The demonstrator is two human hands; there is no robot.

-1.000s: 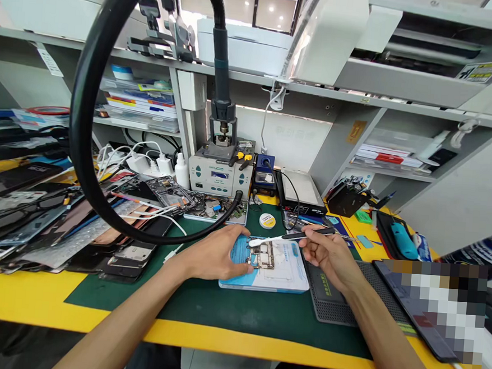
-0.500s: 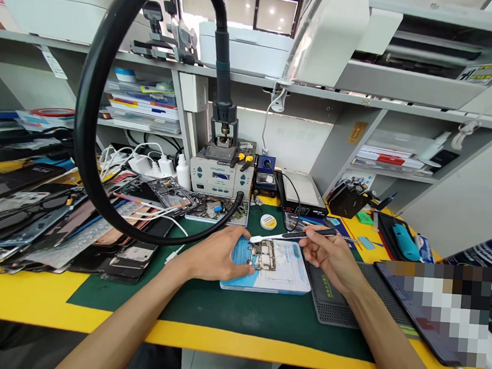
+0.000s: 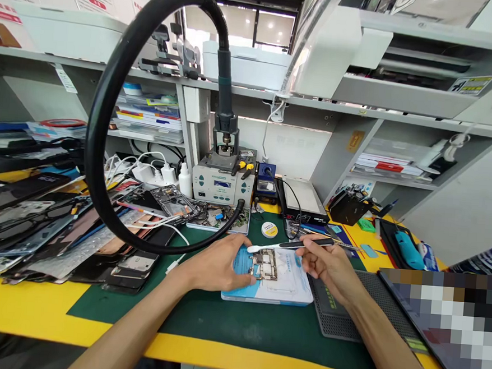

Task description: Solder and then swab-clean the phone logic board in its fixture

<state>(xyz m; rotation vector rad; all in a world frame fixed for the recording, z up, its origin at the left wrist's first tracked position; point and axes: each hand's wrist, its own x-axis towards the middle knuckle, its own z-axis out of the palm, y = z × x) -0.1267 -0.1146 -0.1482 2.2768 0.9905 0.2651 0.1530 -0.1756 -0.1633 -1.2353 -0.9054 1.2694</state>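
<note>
The left hand [image 3: 219, 264] lies on the left part of a white and blue pad [image 3: 281, 288] that sits on the green mat [image 3: 203, 316] in the middle of the yellow desk [image 3: 18, 303]; its fingers are curled down and press on the left edge of a small circuit board [image 3: 264, 264] that rests on the pad. The right hand [image 3: 328, 263] hovers just right of the board, fingers pinched together around the dark handle of a brush [image 3: 286, 245], whose white head points left and sits just above the board's upper left corner. A thick black hose [image 3: 103, 118] loops high over the left of the scene and comes down just behind the left hand, ending at a plug near a tray of loose parts [image 3: 218, 216]. Behind that stands a grey hot-air station [image 3: 223, 183], with a small blue unit [image 3: 266, 180] and a flat dark device [image 3: 304, 200] to its right. A round tin [image 3: 270, 229] lies on the mat just behind the brush. To the left, a heap of phone panels and backs [image 3: 57, 227] covers the desk, with white cables [image 3: 146, 172] behind it. A black ribbed mat [image 3: 359, 310] lies under the right forearm, and a blue-handled tool [image 3: 405, 249] rests far right.
</note>
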